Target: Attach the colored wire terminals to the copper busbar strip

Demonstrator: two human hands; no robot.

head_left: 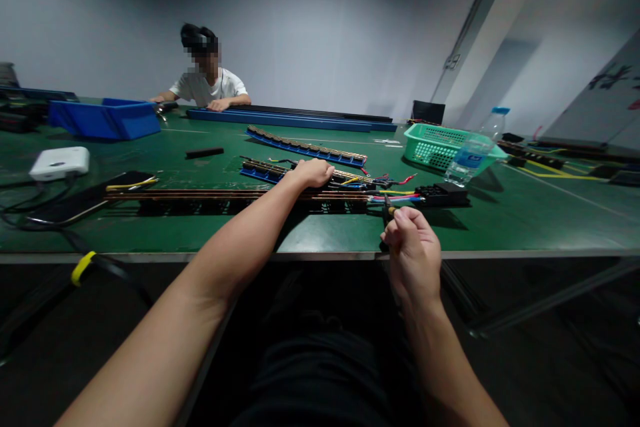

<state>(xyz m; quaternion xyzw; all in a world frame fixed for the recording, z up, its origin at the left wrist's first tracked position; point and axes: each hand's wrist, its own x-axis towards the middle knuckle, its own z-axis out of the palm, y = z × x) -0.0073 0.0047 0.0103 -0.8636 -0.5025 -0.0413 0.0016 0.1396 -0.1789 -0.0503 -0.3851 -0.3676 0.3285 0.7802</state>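
Observation:
A long dark strip with copper-coloured rails [225,195] lies along the near side of the green table [320,237]. Over its right half my left hand [313,175] rests with curled fingers; what is under them is hidden. My right hand [413,233] is closed around a small dark tool [389,208], upright beside the coloured wires [400,199] at the strip's right end. Those wires run to a black block [443,195]. Just behind my left hand is a shorter blue-based strip [260,172] with loose wires, and another blue-based strip [305,147] lies farther back.
A blue bin [107,119], a white box [60,163] and a phone [95,198] are at left. Green basket [435,147] and water bottle [470,153] stand at right. A person [213,83] sits across the table by long blue bars [285,120].

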